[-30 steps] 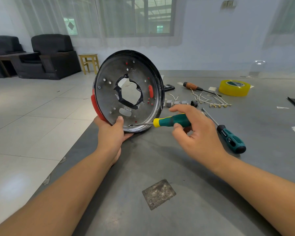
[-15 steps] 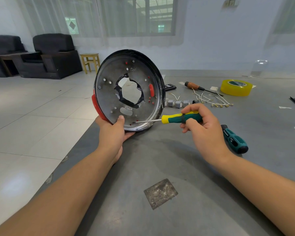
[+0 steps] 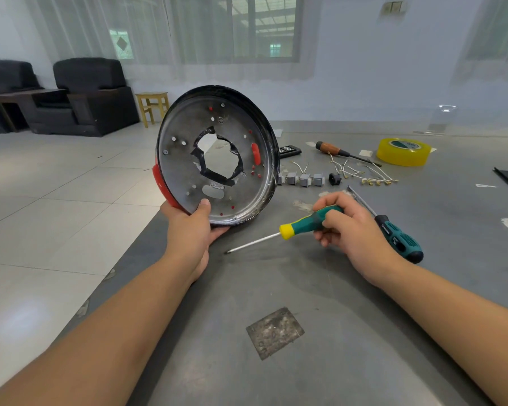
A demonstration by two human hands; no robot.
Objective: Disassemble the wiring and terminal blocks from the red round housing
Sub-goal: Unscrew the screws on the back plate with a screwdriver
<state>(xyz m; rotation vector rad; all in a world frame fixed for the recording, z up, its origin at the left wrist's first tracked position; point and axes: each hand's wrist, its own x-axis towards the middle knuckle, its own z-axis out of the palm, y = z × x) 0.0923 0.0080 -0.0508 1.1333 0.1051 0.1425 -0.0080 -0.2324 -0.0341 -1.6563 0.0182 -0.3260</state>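
1. We work at the grey table (image 3: 349, 332); every place below is given from the red round housing (image 3: 214, 155).
2. The housing stands on edge at the table's left side, its hollow face toward us. Our left hand (image 3: 192, 227) grips its lower rim, thumb inside.
3. Right of the housing, our right hand (image 3: 346, 227) is closed round the green screwdriver (image 3: 279, 232). The shaft points left toward the rim, tip just below it, so this hand leads.
4. Behind the housing's right edge lie the terminal blocks (image 3: 304, 180) and wires (image 3: 361, 172), apparently already removed.
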